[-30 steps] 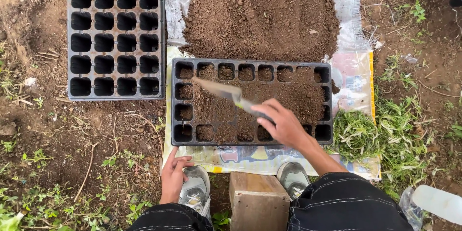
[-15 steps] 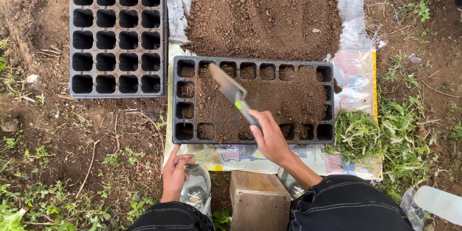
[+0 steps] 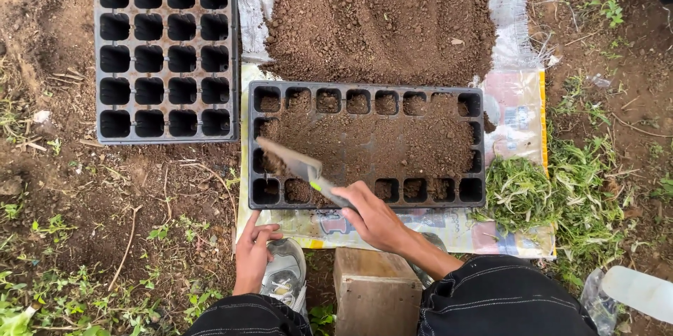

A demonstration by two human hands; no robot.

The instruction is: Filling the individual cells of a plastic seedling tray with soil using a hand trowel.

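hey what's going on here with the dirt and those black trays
A person crouched over a black seedling tray is holding a small trowel in the right hand, its blade over the tray's left-hand cells. Soil covers the tray's middle, while several cells along the edges are only partly filled. The left hand rests by a grey shoe. A pile of loose soil sits on a white sheet behind, and a second, unfilled tray lies to the left.

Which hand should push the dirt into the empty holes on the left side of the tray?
Right, most likely. The right hand already grips the trowel, whose blade lies over the left cells of the seed tray. The left hand is empty, resting on a shoe, away from the soil.
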